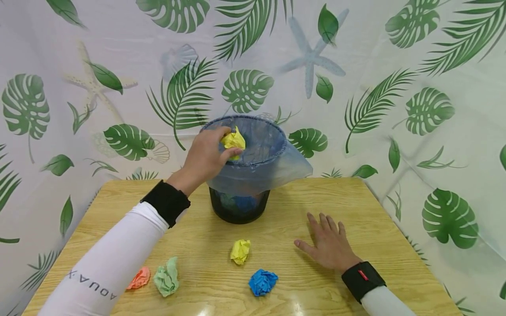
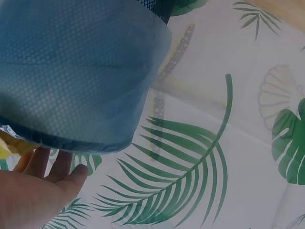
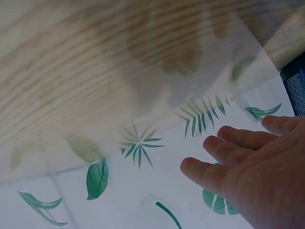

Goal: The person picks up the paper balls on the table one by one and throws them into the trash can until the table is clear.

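Observation:
My left hand [image 1: 207,151] pinches a crumpled yellow paper ball [image 1: 234,140] between thumb and fingers, over the near left rim of a black mesh trash bin [image 1: 237,215]. A blue translucent bin bag [image 1: 245,177] lines the bin and hangs down outside it. In the left wrist view, only a bit of the yellow paper shows beside the bag's edge. My right hand [image 1: 330,245] is spread palm down at the table's right side, with nothing in it. Nearest to it lie a blue paper ball [image 1: 263,282] and another yellow paper ball [image 1: 240,251].
A light green paper ball [image 1: 166,277] and an orange-pink one [image 1: 139,278] lie at the front left of the wooden table [image 1: 205,285]. My left sleeve partly covers the orange-pink one. Dark and coloured shapes show through the bin's side. Leaf-patterned cloth [image 1: 253,48] stands behind.

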A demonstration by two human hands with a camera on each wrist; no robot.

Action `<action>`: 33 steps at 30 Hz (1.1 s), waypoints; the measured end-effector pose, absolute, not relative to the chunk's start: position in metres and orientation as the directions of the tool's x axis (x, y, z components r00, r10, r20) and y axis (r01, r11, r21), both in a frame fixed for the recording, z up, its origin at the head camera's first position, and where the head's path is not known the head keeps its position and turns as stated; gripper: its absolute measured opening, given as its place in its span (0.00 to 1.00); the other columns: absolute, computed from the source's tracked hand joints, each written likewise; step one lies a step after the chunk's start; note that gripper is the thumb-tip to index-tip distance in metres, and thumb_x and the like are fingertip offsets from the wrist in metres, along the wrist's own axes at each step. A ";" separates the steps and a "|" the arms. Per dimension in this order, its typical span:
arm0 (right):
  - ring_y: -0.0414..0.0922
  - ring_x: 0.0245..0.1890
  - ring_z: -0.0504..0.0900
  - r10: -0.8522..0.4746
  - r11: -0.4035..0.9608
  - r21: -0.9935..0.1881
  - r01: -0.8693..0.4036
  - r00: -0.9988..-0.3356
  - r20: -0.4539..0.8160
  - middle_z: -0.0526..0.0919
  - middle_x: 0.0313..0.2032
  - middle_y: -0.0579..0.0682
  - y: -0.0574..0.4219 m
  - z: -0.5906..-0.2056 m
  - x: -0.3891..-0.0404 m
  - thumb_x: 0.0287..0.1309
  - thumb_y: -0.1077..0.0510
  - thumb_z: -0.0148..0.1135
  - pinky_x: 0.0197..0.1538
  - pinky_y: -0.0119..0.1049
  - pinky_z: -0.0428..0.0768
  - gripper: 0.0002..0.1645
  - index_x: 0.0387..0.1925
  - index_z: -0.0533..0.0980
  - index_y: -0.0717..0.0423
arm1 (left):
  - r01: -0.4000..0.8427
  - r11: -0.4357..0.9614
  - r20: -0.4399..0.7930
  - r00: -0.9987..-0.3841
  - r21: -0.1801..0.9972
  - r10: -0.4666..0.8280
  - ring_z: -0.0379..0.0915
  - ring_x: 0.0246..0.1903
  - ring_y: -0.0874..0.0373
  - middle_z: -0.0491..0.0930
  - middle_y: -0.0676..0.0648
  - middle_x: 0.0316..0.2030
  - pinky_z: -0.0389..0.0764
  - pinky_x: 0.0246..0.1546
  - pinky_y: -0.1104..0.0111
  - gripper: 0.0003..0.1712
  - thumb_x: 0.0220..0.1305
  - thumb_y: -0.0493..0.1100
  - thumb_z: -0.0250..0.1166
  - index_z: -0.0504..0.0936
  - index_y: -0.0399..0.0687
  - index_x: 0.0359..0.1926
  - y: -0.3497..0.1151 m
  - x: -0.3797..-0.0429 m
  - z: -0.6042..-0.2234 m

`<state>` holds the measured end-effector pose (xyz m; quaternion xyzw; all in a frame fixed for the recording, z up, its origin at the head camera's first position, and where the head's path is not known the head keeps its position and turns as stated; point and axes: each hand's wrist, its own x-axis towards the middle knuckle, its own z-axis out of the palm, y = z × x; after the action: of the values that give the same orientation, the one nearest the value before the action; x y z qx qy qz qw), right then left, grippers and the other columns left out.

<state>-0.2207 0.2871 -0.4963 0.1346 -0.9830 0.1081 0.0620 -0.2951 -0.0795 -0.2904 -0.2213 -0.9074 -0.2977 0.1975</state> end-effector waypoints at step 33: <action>0.72 0.74 0.56 -0.261 0.935 -0.208 -0.286 -0.955 0.139 0.60 0.73 0.73 0.282 -0.492 -0.220 0.66 0.22 0.51 0.70 0.77 0.48 0.57 0.79 0.58 0.58 | 0.407 0.841 0.442 -0.867 0.357 0.232 0.34 0.79 0.35 0.42 0.31 0.80 0.32 0.79 0.46 0.63 0.69 0.75 0.56 0.41 0.36 0.81 -0.146 -0.264 -0.361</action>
<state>-0.2198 0.2819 -0.4918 0.1392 -0.9822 0.1138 0.0547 -0.2636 -0.1464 -0.3610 -0.1700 -0.9394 -0.2253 0.1943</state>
